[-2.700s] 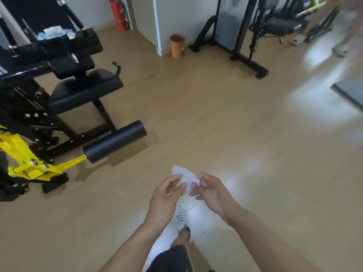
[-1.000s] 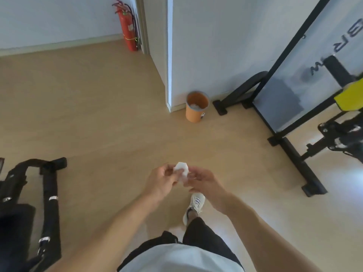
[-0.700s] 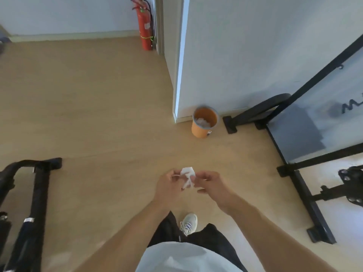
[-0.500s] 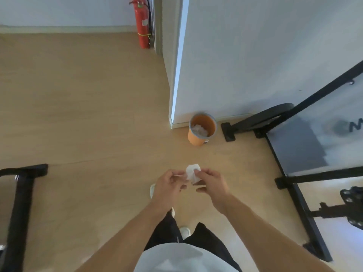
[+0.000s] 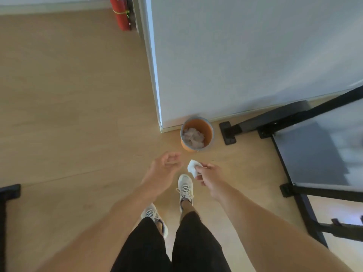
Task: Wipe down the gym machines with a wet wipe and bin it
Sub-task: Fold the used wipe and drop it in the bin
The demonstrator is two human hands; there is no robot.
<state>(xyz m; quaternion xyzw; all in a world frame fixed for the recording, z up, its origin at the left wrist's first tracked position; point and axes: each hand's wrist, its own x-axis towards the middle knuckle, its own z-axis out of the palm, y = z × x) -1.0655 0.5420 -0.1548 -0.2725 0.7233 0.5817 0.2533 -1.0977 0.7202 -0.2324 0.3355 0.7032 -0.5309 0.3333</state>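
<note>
**Wipe balled up, bin just ahead**

Half a second ago both hands were pinching the wipe together; now the left hand (image 5: 164,169) has let go and hangs beside it with fingers loosely apart and empty, while the bin sits nearer in the view. The right hand (image 5: 209,173) alone holds the wet wipe (image 5: 193,168), its fingers clamped on the lower edge of a small, crumpled white wad that sticks up past the fingertips.

The orange bin (image 5: 197,134) stands on the floor (image 5: 68,114) at the foot of the white wall corner (image 5: 157,95), just beyond the hands, with the black foot of a machine frame (image 5: 228,132) close on its right. It is a small round tub with a grey rim, already holding several greyish used wipes.

The step in hand looks like the drop. To do it well, carry the right hand forward until the wad is over the middle of the opening, lower it close to the rim, then open the fingers cleanly. A damp wipe tends to cling to skin, so a slight flick may help. The mouth is narrow and a tossed wad could catch the rim and land on the smooth pale wood-look floor.
</note>
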